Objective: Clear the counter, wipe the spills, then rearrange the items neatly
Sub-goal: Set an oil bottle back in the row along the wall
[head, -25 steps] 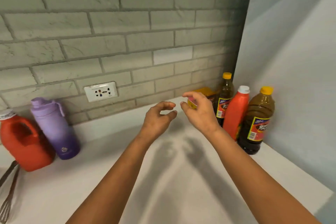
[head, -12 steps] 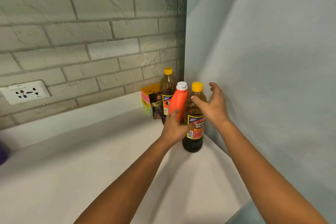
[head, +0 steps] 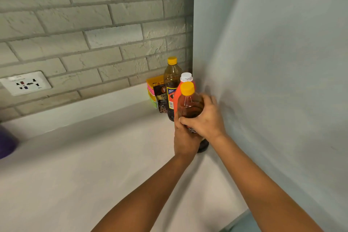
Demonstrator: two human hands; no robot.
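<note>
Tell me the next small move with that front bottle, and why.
Probably lift the front bottle straight up and draw it toward you. Both the left hand and right hand already grip it, while the orange bottle and the wall crowd it closely, so a sideways pull risks knocking things over.

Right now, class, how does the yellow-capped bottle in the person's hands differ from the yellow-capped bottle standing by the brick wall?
The near bottle is gripped by the right hand and left hand; the far bottle stands untouched. The near bottle stands in front of the orange bottle; the far bottle stands behind it. Both have yellow caps and hold dark liquid.
</note>
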